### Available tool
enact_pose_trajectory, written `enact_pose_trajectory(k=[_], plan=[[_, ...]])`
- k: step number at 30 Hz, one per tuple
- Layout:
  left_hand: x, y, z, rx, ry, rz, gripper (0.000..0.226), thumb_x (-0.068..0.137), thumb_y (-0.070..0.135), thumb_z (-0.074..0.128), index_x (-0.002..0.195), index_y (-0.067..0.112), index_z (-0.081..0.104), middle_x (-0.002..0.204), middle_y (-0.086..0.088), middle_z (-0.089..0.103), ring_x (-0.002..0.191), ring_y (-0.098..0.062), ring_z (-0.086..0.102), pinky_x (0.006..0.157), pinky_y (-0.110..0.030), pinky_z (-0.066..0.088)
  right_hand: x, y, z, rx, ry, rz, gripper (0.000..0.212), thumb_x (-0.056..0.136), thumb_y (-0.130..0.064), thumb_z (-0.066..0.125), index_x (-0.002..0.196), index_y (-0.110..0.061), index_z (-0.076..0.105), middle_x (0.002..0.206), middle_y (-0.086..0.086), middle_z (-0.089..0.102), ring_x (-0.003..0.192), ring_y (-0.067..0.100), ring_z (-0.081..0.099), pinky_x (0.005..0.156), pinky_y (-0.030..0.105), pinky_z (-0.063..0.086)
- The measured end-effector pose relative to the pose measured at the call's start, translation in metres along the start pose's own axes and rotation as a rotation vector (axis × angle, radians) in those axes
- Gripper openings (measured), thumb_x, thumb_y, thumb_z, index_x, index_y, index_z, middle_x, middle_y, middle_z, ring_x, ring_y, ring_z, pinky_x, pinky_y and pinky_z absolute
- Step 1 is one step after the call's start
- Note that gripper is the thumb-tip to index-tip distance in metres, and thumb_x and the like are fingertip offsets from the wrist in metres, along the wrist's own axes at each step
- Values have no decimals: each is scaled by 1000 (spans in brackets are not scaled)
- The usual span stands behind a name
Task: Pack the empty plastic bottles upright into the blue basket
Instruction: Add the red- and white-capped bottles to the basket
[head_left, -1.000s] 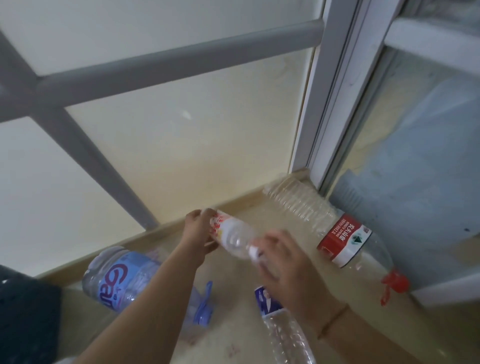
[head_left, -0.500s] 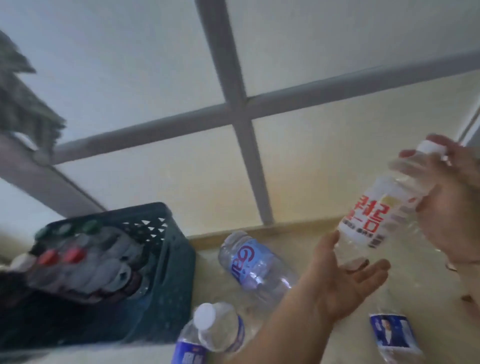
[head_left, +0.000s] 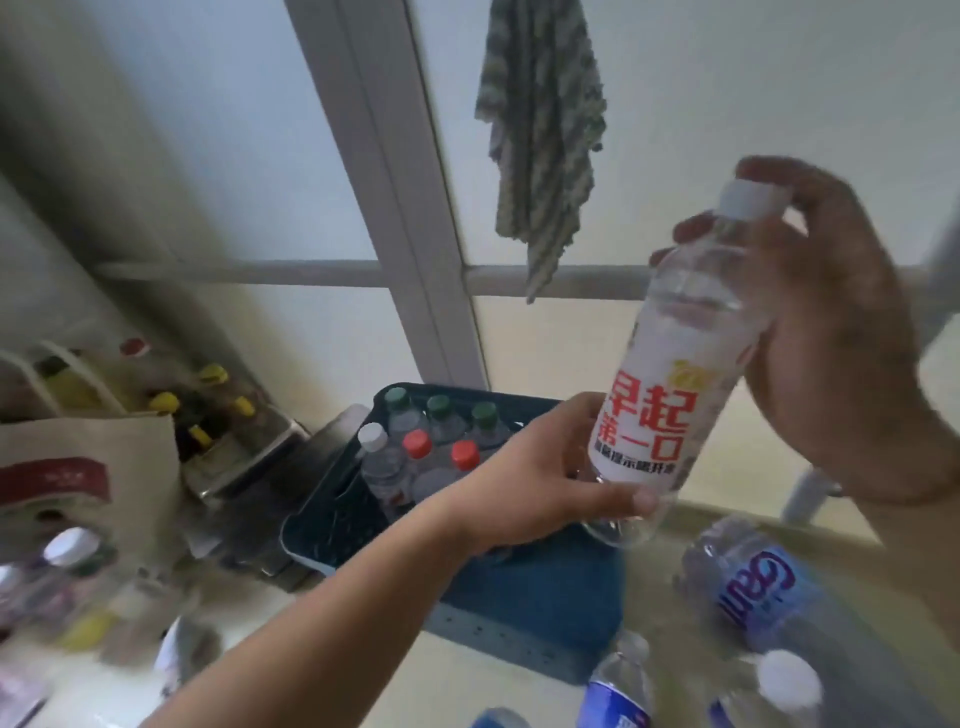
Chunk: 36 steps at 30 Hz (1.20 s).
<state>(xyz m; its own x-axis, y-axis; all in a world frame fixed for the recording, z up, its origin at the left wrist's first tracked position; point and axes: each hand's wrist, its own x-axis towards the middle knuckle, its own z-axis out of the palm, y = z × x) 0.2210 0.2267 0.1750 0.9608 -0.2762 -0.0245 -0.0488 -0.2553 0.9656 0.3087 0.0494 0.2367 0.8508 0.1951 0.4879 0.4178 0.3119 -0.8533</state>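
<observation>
Clear plastic bottle (head_left: 670, 395) with a white cap and a white label in red characters, hanging nearly upright in the air, tilting a little to the right, above and to the right of the blue basket (head_left: 524, 597). Being held at both ends: left hand (head_left: 540, 478) cupping the base from below, grip clamped on the bottom edge with the thumb lying across the front; right hand (head_left: 831, 332) wrapping the neck and shoulder, grip clamped there with fingertips (head_left: 763, 171) curling over the cap.

Standing upright inside the basket, packed toward its far side: three green-capped bottles (head_left: 439, 410) in the back row, two red-capped bottles (head_left: 441, 452) in front of them, and one white-capped bottle (head_left: 374, 441) at the left. Sitting on a pale floor, near a frosted window with a grey frame.

Lying on its side to the right of the basket, a large clear bottle with a blue label (head_left: 753, 587); nearer the camera, more clear bottles (head_left: 779, 686), one with a white cap, blurred.

Standing at the left, a beige tote bag (head_left: 78, 467) with yellow-capped bottles behind it. Hanging from above, a striped green cloth (head_left: 540, 130).
</observation>
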Motion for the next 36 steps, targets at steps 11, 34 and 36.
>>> enact_pose_trajectory(k=[11,34,36], plan=[[-23,-111,-63,408,122,-169,48,79,31,77,121,24,54,110,4,70,98,-12,66,87,-34,56,-57,81,105,-901,-478,276,62,80,-37,73,126,-46,33,112,-19,58,94,2,61,80,28,56],[-128,-159,-212,912,334,-186,88,72,43,78,146,38,29,125,14,60,117,-16,45,92,-37,31,-84,192,269,-979,-831,34,65,78,-15,74,135,-17,42,139,3,43,125,22,45,93,37,51],[-126,-164,-209,904,377,-148,91,73,38,80,149,34,30,133,10,59,121,-19,46,89,-37,31,-83,199,265,-989,-810,-6,65,76,-12,74,134,-13,44,134,4,43,121,22,45,91,36,52]])
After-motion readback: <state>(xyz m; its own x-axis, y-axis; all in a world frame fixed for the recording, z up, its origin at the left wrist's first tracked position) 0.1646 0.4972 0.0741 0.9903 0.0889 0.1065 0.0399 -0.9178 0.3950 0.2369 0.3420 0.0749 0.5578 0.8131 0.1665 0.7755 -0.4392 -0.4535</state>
